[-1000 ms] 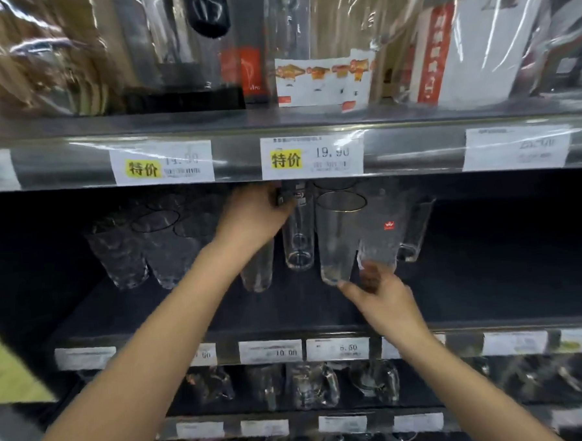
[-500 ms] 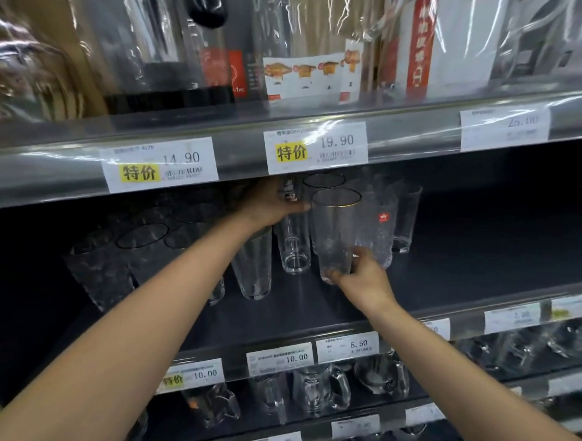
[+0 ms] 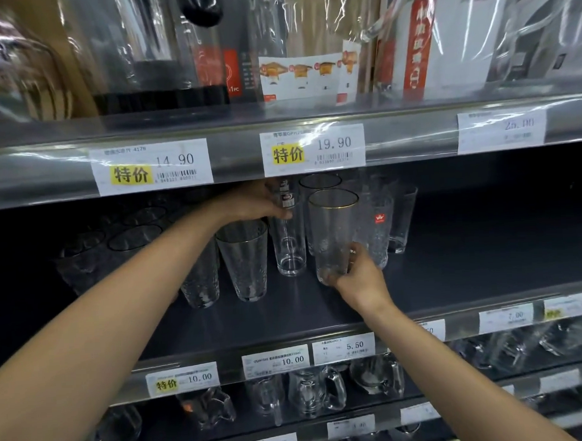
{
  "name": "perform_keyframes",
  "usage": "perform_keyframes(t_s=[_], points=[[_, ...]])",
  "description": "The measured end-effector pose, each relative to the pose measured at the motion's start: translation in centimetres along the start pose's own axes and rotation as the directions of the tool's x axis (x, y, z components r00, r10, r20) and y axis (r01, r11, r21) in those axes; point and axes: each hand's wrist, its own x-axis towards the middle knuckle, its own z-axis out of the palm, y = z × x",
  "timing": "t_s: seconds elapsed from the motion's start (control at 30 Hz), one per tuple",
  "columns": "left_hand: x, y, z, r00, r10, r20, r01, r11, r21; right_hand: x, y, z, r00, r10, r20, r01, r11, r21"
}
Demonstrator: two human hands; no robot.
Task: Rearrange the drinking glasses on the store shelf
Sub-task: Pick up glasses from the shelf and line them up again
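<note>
right hand (image 3: pixel 357 281) curls round the base of the gold-rimmed glass (image 3: pixel 332 231), upright on the shelf (image 3: pixel 487 260), its axis running to 12 o'clock; left hand (image 3: pixel 258 201) grips the top of the slim glass (image 3: pixel 288 244) at 9 o'clock.

A yellow-marked price label (image 3: pixel 152 167) reads 14.90; a second label (image 3: pixel 313 150) reads 19.90. Boxed goods (image 3: pixel 418 45) stand above behind clear film (image 3: pixel 292 21). Below, handled mugs (image 3: pixel 317 392), apparently glass, stand in a row.
</note>
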Motion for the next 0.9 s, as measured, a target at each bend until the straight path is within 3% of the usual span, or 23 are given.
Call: perform_keyframes(t_s=[0.1,0.9], points=[[-0.2,-0.2,0.7,0.997,0.061,-0.048,-0.062,0.998,-0.023,-0.1,0.0,0.1,0.999,-0.022,-0.023,0.022,1.0,-0.017],[-0.2,-1.2,2.3,0.986,0.1,-0.131,-0.106,0.993,-0.046,-0.2,-0.2,-0.4,0.999,-0.039,0.021,0.039,0.999,0.033]])
